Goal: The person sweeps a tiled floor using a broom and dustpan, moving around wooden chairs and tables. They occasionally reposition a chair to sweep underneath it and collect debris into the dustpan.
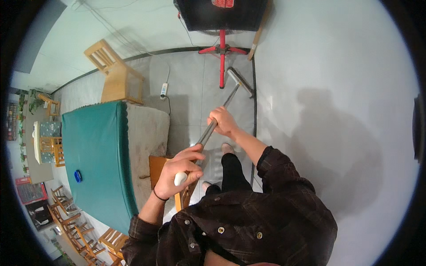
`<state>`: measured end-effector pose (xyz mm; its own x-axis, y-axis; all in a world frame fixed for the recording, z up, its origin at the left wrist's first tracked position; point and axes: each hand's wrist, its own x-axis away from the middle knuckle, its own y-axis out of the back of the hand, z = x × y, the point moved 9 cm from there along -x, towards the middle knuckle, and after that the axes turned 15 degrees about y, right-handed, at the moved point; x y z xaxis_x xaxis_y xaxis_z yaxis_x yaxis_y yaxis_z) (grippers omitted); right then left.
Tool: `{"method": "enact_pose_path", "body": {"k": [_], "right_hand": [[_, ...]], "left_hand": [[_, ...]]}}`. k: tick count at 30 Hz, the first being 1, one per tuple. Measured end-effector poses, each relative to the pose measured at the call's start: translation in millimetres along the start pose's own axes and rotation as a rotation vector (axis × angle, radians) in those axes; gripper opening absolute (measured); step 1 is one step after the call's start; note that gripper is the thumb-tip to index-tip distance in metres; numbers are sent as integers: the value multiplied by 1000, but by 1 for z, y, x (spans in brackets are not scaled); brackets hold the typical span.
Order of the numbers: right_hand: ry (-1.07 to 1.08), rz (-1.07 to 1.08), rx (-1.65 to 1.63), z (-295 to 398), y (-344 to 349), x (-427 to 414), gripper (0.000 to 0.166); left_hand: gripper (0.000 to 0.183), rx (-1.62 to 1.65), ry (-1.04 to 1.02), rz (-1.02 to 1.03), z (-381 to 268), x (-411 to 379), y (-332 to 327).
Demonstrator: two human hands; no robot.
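A long-handled floor brush with a grey metal pole (207, 132) slants across the view before me. Its wide head (239, 81) with dark bristles rests on the floor near the right-hand wall, its far end at the foot of that wall. My right hand (223, 121) grips the pole around its middle. Closer to my body, my left hand (183, 169) is loosely wrapped around the upper end. The white end cap (180, 179) sticks out beside the thumb.
A red tripod stand (222, 60) carrying a black panel-like object (223, 16) stands ahead of the brush head. At left is a table with a green cover (95, 159). A wooden chair (114, 74), a power strip (164, 89) with cords and a leaning wooden board (258, 38) are near the walls.
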<state>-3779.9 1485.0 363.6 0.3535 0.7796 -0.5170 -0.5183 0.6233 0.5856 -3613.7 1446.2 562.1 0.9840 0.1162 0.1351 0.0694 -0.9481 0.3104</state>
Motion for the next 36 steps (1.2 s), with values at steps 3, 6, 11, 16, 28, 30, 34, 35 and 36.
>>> {"method": "enact_pose_path", "body": {"k": [3,6,11,16,28,30,34,35,36], "right_hand": [[8,148,-14,-70,4,-39,16],[-9,276,55,-146,-9,-58,14],[-38,312,52,-204,-17,-85,16],[-33,133,2,-217,-35,-61,16],[-283,395,-550,22,-102,-26,37],[-142,435,-582,55,-102,-50,37],[182,416,-654,65,-102,-106,25],[186,458,-568,48,-117,-115,22],[316,390,-586,34,-117,-131,20]], "left_hand": [[12,104,41,-127,31,-68,11],[11,140,33,-236,61,-123,14],[10,178,71,-368,110,-166,23],[8,125,139,-375,122,-168,19],[35,232,44,-354,-18,-76,122],[37,228,-47,-340,-39,-52,131],[38,49,-81,-334,-61,-32,115],[34,14,-83,-340,-48,-30,110],[29,6,-29,-410,-24,-30,108]]}}
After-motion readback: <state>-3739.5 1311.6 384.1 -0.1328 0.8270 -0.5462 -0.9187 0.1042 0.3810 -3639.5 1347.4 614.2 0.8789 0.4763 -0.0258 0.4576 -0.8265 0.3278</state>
